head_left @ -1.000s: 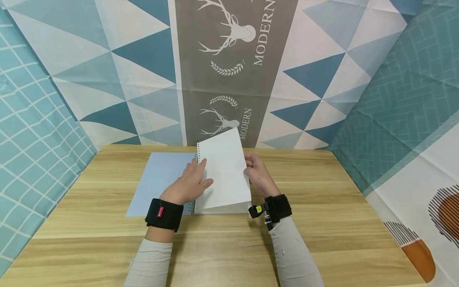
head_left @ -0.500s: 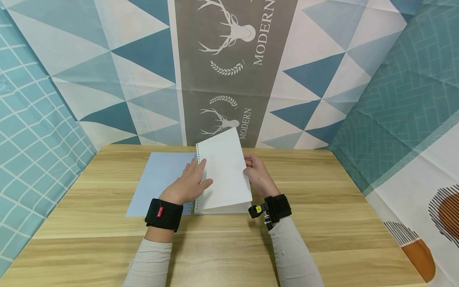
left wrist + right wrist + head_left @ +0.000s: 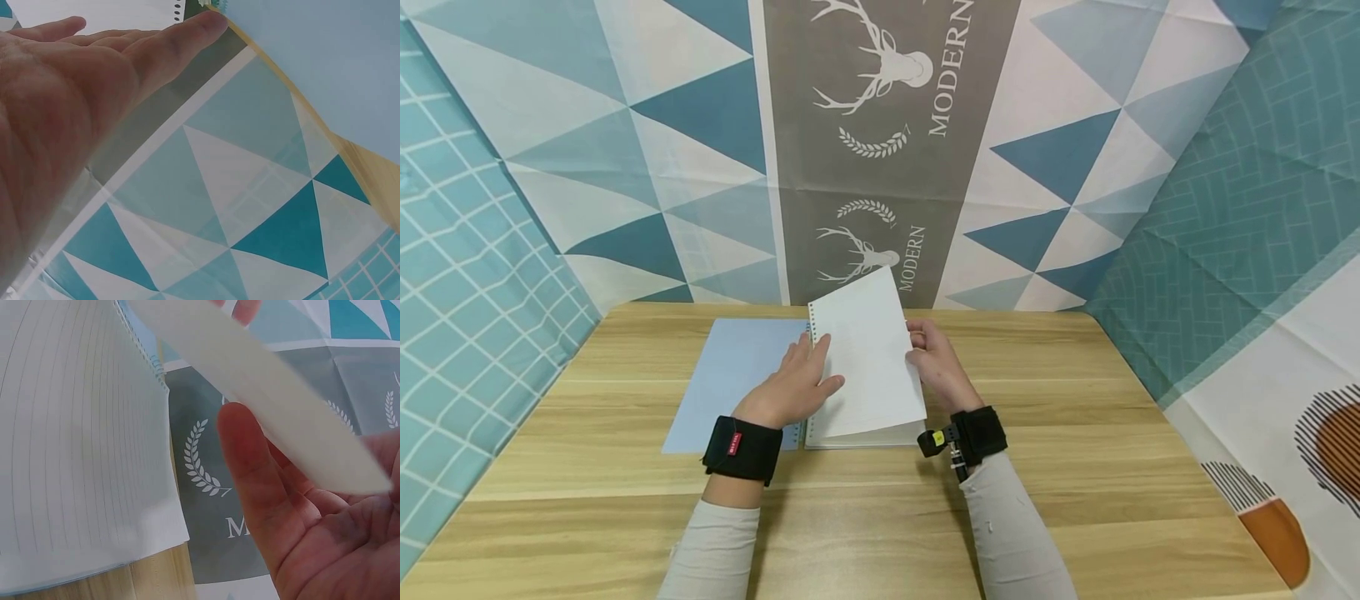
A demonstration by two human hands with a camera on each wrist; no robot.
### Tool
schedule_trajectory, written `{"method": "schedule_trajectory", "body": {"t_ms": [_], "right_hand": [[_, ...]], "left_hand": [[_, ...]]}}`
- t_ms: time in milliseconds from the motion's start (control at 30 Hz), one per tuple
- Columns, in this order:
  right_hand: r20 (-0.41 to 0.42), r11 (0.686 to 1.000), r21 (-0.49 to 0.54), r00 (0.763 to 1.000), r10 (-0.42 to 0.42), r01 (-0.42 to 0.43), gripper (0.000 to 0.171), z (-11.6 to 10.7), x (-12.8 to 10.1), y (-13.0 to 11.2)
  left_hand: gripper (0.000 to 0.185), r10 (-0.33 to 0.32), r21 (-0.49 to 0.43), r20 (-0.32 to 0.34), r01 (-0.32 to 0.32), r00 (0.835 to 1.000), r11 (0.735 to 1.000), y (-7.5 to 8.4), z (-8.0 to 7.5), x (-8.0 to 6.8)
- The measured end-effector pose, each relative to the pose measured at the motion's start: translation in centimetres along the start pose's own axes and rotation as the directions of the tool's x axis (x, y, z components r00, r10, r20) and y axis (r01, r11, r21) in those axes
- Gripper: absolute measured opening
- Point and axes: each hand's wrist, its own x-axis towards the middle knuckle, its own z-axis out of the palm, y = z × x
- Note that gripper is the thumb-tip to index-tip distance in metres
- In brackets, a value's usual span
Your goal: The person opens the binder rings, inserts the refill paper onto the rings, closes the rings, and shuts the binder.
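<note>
Right hand (image 3: 312, 506) holds a lifted page (image 3: 262, 394) edge-on; lined notebook pages (image 3: 75, 444) lie left.

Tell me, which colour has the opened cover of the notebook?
Light blue: the opened cover lies flat on the table, clearest in the head view.

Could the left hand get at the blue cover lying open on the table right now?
Probably yes. The left hand rests flat at the notebook's spine, and the blue cover lies flat right beside it with nothing on top, while the right hand holds the lifted page.
</note>
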Motion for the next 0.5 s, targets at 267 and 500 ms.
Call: {"method": "schedule_trajectory", "body": {"t_ms": [267,500], "right_hand": [[0.002,1.000,-0.011,1.000,-0.008,0.008,0.045,0.25,-0.01,-0.03],[0.005,1.000,-0.013,1.000,-0.021,0.021,0.044,0.34,0.08,0.17]], "left_hand": [[0.073,-0.001,-0.012,0.008,0.001,1.000,1.000,-0.12,-0.06,-0.10],[0.074,-0.002,-0.021,0.015,0.002,1.000,1.000,-0.29,-0.01,-0.02]]}}
